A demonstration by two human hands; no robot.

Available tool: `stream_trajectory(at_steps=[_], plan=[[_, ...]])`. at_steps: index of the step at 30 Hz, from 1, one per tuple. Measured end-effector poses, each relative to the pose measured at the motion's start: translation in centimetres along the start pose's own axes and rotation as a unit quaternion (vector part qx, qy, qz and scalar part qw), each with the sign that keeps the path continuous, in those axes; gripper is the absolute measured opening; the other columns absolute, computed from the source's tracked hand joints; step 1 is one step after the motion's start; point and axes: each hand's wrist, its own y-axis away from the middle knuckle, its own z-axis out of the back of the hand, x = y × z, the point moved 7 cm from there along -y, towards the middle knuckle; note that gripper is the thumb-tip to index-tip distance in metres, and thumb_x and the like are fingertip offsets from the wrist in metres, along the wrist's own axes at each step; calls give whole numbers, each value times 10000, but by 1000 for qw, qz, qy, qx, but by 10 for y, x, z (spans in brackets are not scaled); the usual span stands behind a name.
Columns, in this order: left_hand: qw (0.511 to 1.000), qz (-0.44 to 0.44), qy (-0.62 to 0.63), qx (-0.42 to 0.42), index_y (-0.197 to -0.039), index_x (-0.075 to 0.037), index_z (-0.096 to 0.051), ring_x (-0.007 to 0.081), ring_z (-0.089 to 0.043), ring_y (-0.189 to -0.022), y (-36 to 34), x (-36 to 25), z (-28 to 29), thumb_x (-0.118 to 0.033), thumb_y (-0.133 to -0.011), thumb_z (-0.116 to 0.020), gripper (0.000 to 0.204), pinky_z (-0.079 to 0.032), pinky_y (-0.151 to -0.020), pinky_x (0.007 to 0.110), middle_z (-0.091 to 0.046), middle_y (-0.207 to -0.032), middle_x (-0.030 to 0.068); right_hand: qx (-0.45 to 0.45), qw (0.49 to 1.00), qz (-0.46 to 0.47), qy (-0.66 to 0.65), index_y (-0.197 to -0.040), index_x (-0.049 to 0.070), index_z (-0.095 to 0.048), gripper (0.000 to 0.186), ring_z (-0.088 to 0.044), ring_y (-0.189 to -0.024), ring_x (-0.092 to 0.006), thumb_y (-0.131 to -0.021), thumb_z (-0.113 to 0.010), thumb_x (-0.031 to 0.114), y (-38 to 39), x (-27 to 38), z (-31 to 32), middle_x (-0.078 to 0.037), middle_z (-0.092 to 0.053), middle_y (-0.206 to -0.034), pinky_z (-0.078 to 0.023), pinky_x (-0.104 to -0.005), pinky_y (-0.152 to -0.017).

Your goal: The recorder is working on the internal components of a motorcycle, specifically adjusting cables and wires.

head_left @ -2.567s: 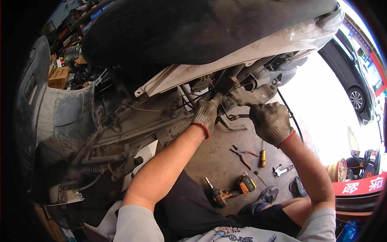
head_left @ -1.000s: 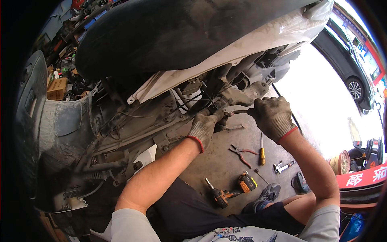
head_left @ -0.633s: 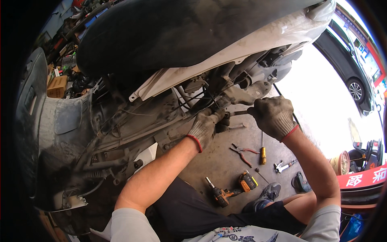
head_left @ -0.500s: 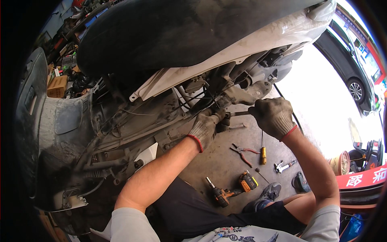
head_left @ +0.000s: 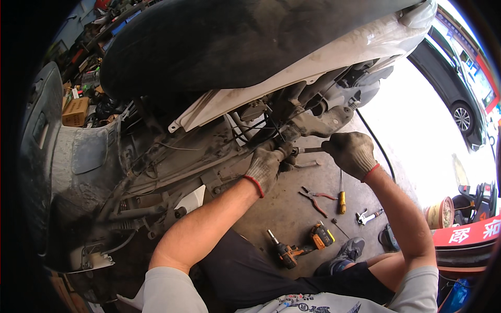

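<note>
Both my hands wear dirty knit gloves with red cuffs. My right hand is closed round the handle of a ratchet wrench, which points left toward the scooter's frame. At its head my left hand is closed, its fingers pressed together against the dark parts there. What exactly those fingers grip is partly hidden, though the wrench head lies right at them. Above them is a dusty metal bracket under the scooter, whose side cover is off. A stub-like metal bar juts out just below the wrench.
On the floor lie red-handled pliers, a yellow-handled screwdriver, a cordless impact driver with a socket, and a small silver tool. A round tub stands at the right. A dark car is parked outside.
My right hand has moved slightly down and toward me, swinging the wrench handle with it. My left hand stays at the wrench head.
</note>
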Motion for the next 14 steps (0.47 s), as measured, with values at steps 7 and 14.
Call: stream_trajectory(at_steps=[7, 14], plan=[[1000, -3, -3, -7, -1025, -43, -637, 92, -611, -606, 2, -3, -2, -151, -924, -670, 151, -462, -492, 227, -675, -810, 32, 16, 997, 5, -71, -959, 196, -715, 342, -669, -849, -289, -937, -495, 458, -2, -9, -20, -80, -697, -862, -521, -426, -696], [1000, 1, -14, -14, -1014, -36, -639, 95, -613, -600, 3, -5, -2, -153, -930, -662, 146, -455, -480, 229, -675, -802, 35, 29, 996, 8, -90, -977, 258, -712, 261, -669, -835, -272, -949, -488, 390, -2, -9, -29, -45, -693, -900, -523, -409, -684]])
